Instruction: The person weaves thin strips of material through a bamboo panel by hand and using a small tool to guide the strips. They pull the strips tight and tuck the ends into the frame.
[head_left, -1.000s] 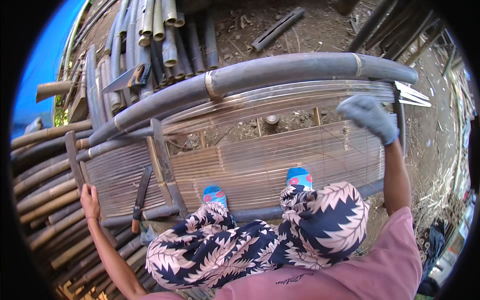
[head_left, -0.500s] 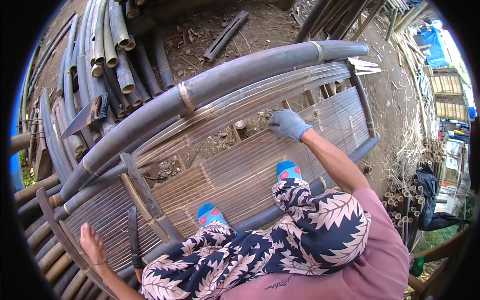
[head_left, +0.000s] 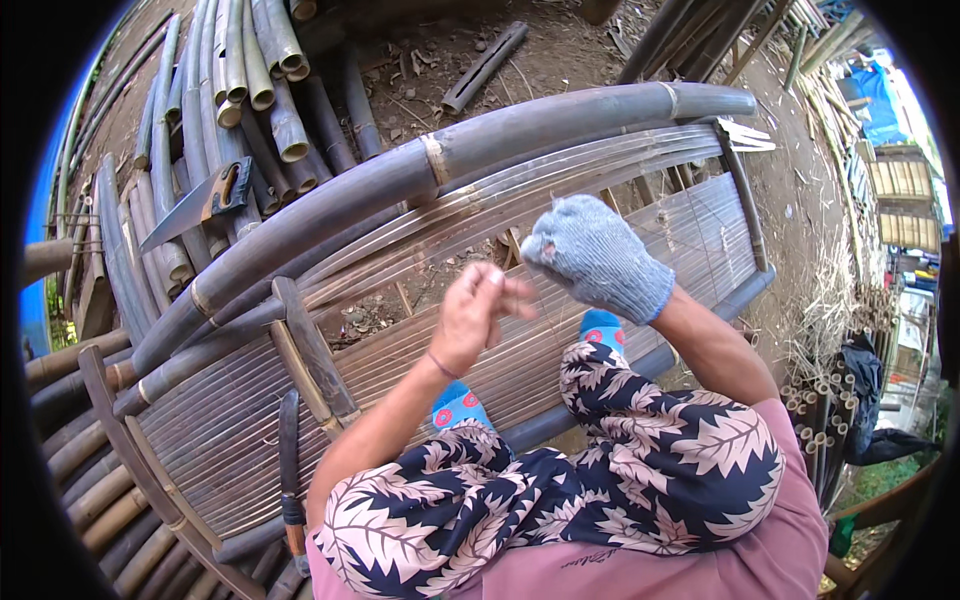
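In front of me my right hand (head_left: 600, 258), in a grey knitted glove, is closed; whatever lies inside the fist is hidden. My bare left hand (head_left: 477, 315) is raised just left of it, a small gap between them. Its fingers are partly curled and smeared by motion. Both hands hover over a bamboo bench (head_left: 440, 385) with a seat of thin split slats. Thin dark lines cross the seat's right part. My feet in blue patterned socks (head_left: 602, 328) are on the slats. A thick bamboo pole (head_left: 540, 135) runs along the bench's far side.
A machete-like blade (head_left: 290, 445) with a wooden handle lies on the bench's left part. On stacked bamboo poles (head_left: 205, 70) at the far left rests a handsaw (head_left: 200, 208). A split bamboo piece (head_left: 485, 68) lies on the dirt. More cut bamboo (head_left: 822, 410) stands at the right.
My left hand has come up from the bench's left end to the middle, beside the glove. My gloved right hand has lifted off the slats toward me. The view has shifted slightly.
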